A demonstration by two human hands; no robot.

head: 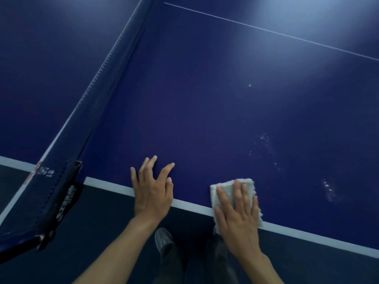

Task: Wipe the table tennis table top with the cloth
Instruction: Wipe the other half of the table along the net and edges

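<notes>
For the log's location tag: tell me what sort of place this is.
Probably an indoor table tennis room: blue table top with a white edge line, a net across it, dark floor below.

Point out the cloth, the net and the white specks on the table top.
cloth (249,186): head view, its bare upper right corner.
net (108,78): head view, dark mesh beside the white top tape.
white specks (264,138): head view, the upper cluster, beyond the cloth.

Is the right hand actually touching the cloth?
Touching. The head view shows the right hand lying flat on the cloth, straight fingers pressing it onto the table edge.
</notes>
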